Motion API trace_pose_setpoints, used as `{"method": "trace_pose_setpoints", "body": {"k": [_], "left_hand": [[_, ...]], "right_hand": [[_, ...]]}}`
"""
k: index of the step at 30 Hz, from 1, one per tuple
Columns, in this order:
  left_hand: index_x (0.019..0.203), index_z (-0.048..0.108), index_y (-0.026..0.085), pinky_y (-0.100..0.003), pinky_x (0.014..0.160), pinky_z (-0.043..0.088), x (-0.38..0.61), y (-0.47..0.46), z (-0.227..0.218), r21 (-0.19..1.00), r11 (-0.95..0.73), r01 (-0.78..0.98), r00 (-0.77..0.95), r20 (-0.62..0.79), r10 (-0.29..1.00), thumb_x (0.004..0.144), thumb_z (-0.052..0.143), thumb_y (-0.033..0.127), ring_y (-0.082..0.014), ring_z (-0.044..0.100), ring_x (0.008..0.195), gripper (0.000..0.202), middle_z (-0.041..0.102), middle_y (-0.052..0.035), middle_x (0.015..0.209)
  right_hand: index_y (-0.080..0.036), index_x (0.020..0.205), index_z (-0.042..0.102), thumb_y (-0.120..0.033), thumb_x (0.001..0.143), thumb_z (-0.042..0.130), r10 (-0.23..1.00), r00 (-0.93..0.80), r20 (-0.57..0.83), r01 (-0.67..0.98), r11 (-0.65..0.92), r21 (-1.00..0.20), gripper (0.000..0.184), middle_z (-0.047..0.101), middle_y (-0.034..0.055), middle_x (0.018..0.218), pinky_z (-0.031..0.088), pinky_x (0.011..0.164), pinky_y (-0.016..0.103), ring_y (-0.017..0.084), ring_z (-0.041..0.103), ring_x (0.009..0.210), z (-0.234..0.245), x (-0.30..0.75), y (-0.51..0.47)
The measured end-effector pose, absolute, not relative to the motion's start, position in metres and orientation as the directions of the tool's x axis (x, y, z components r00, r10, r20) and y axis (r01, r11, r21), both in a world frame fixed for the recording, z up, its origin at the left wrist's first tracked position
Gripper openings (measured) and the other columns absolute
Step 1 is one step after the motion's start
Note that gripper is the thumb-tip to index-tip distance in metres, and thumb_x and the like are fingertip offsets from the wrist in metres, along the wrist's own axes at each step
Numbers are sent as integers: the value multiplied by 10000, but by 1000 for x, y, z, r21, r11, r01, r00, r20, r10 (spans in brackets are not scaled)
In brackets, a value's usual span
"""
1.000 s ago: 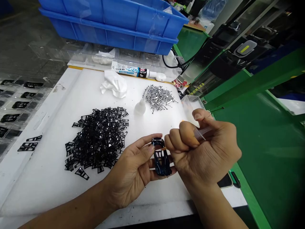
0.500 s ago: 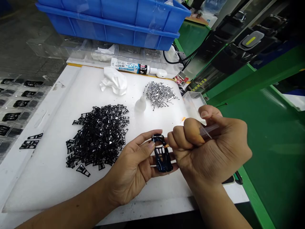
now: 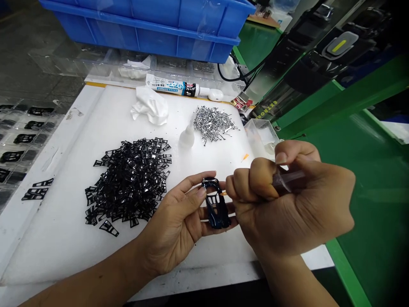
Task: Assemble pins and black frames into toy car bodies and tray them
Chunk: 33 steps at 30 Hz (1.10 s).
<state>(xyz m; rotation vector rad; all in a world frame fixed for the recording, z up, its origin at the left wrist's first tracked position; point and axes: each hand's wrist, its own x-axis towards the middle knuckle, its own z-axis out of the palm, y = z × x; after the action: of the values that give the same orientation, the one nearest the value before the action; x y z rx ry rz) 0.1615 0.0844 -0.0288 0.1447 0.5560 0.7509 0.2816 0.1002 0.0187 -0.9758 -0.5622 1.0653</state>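
Note:
My left hand (image 3: 175, 226) holds a small dark blue toy car body (image 3: 215, 209) between thumb and fingers, just above the white mat (image 3: 79, 238). My right hand (image 3: 287, 209) is curled round a clear syringe-like applicator (image 3: 287, 178), and its orange tip (image 3: 223, 193) touches the car body near its upper right side. A heap of small black plastic frame parts (image 3: 131, 183) lies to the left of my left hand.
A pile of small silver metal parts (image 3: 212, 123) and a little white squeeze bottle (image 3: 187, 137) lie further back. A crumpled white cloth (image 3: 150, 108), a glue tube (image 3: 174, 88), a clear plastic box (image 3: 262, 135) and blue bins (image 3: 153, 30) stand beyond. A green surface (image 3: 367, 204) runs along the right.
Both hands keep the same hold on the car body and applicator. My right hand has come slightly nearer the camera and the view has shifted a little.

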Motion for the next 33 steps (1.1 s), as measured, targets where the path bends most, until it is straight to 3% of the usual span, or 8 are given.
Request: {"method": "trace_pose_setpoints", "body": {"k": [4, 7, 10, 14, 17, 20, 25, 33], "left_hand": [[1264, 558, 169, -478, 929, 574, 162, 84, -29, 327, 726, -605, 593, -423, 685, 979, 521, 177, -264, 706, 1029, 287, 628, -145, 1280], [1246, 551, 186, -513, 895, 586, 162, 83, -30, 326, 720, -613, 597, -405, 692, 990, 505, 201, -328, 687, 1089, 260, 596, -131, 1324], [1242, 542, 199, -508, 814, 615, 163, 82, -30, 353, 711, -608, 594, -392, 702, 991, 502, 208, -388, 670, 1112, 254, 565, -133, 1371], [1337, 499, 215, -465, 892, 590, 164, 81, -29, 370, 712, -597, 574, -423, 701, 995, 504, 223, -353, 688, 1097, 342, 638, -151, 1275], [1401, 458, 226, -452, 969, 546, 165, 81, -29, 381, 720, -581, 575, -434, 694, 1002, 502, 257, -324, 700, 1084, 403, 711, -138, 1111], [1402, 472, 237, -449, 989, 532, 165, 81, -31, 381, 707, -596, 584, -398, 707, 995, 521, 272, -300, 711, 1061, 411, 728, -112, 1044], [1333, 569, 249, -456, 966, 558, 164, 81, -31, 324, 696, -641, 579, -391, 715, 985, 542, 212, -174, 721, 936, 351, 718, -47, 956], [1301, 612, 271, -455, 939, 578, 164, 80, -32, 321, 687, -652, 564, -401, 722, 981, 552, 199, -135, 704, 900, 334, 701, -20, 920]], "right_hand": [[-227, 683, 493, -224, 909, 344, 917, 399, -5, -422, 179, -889, 271, 237, -59, 401, 248, 363, 226, 90, 140, 349, 25, 285, 94], [-222, 777, 582, -286, 983, 332, 911, 396, 112, -288, 239, -927, 331, 309, -49, 433, 335, 422, 262, 103, 238, 365, 27, 300, 95], [-237, 850, 595, -359, 970, 405, 854, 469, 224, -199, 349, -916, 256, 356, -44, 503, 419, 533, 287, 124, 359, 451, 14, 320, 108], [-220, 909, 615, -461, 892, 622, 949, 309, 62, -257, 146, -955, 241, 402, -39, 585, 428, 563, 280, 124, 397, 529, -3, 332, 123], [-227, 971, 597, -528, 974, 425, 952, 300, 61, -320, 161, -934, 347, 305, -58, 548, 351, 466, 259, 109, 277, 455, 13, 328, 115], [-251, 911, 573, -441, 983, 279, 967, 251, 35, -427, 143, -893, 357, 226, -65, 472, 247, 370, 232, 105, 152, 385, 34, 318, 101], [-262, 849, 544, -433, 944, 309, 979, 196, -62, -483, 41, -875, 306, 198, -69, 464, 282, 355, 236, 100, 149, 366, 23, 302, 91], [-251, 786, 470, -424, 923, 289, 977, 202, -74, -491, 36, -870, 285, 218, -66, 467, 273, 385, 245, 103, 162, 381, 13, 297, 89]]}}
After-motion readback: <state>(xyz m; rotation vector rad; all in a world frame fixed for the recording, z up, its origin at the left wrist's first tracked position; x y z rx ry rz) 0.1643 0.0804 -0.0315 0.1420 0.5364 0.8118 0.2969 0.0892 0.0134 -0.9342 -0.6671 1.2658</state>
